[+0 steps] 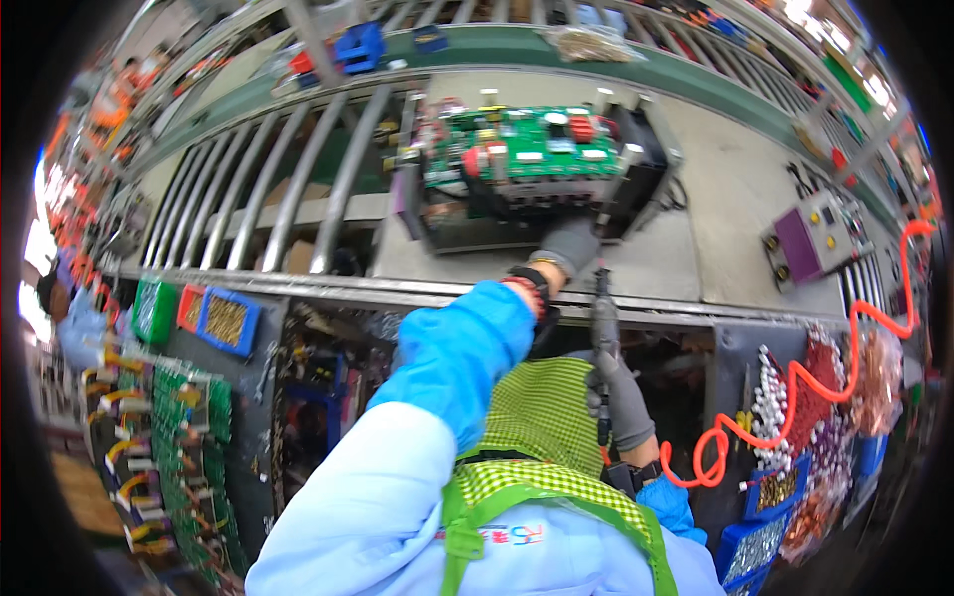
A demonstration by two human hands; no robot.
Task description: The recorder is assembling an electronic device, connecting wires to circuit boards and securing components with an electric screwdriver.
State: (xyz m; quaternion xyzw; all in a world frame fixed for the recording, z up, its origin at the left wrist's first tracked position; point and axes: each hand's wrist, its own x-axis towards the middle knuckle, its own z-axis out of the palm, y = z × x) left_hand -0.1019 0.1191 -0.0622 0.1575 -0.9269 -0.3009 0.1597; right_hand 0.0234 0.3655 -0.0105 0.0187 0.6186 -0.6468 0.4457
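Observation:
My right hand (623, 399), in a grey glove, is wrapped round a slim dark power screwdriver (603, 328) held upright in front of my apron. Its thin shaft points away from me, toward the near right corner of an open device (527, 159). That device carries a green circuit board with red and white parts and has black end panels. My left hand (569, 245), gloved in grey, is at the device's near edge beside the screwdriver's tip. Blur hides its fingers, so I cannot make out what they hold.
Metal rollers (298, 189) lie left of the device. A purple and grey box (810, 238) stands to the right. An orange coiled hose (795, 382) hangs at the right. Blue screw bins (227, 320) and green boards (194, 447) sit at the left; wire connectors (770, 407) lie at the right.

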